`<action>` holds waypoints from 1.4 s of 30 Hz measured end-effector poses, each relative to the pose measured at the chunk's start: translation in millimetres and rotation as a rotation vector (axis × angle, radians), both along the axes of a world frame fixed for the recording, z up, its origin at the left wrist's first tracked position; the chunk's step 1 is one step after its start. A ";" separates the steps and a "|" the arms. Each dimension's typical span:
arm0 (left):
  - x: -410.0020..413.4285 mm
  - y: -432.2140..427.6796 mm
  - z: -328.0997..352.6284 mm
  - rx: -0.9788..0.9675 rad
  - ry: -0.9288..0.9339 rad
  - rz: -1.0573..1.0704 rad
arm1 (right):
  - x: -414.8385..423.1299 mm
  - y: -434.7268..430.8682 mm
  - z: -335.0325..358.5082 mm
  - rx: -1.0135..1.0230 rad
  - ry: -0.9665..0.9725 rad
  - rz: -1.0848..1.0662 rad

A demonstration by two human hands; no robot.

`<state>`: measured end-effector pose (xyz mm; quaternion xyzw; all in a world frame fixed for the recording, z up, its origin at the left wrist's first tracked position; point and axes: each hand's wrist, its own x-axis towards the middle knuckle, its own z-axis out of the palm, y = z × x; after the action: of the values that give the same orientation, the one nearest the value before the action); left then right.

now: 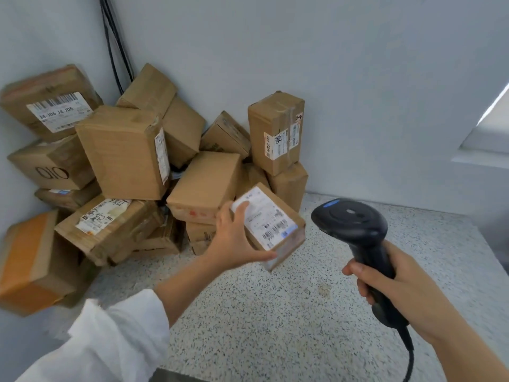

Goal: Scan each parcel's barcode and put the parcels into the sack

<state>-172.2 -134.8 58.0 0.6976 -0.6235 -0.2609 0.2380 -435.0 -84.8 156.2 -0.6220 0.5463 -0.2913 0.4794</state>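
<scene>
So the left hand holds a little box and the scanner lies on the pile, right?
No. The scanner isn't on the pile; the right hand grips it. The left hand does hold the little box, as the head view shows.

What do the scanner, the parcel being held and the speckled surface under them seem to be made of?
The scanner looks like black moulded plastic, smooth, dull sheen. The parcel: matt brown cardboard under a white paper label. The speckled surface: stone or vinyl, pale with dark flecks; cannot tell which.
</scene>
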 end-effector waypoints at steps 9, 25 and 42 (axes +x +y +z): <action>-47.7 20.7 -120.7 0.207 0.018 0.145 | -25.3 18.7 -37.9 0.116 0.158 0.015; -68.7 26.1 -155.7 0.267 -0.058 0.133 | -29.6 27.9 -76.6 0.257 0.270 0.200; -70.6 25.0 -156.2 0.255 -0.104 0.099 | -35.6 35.1 -76.6 0.307 0.327 0.276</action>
<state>-242.8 -109.8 -98.3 0.7644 -0.5617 -0.2897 0.1274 -470.6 -49.7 79.5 -0.6493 0.5644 -0.0323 0.5087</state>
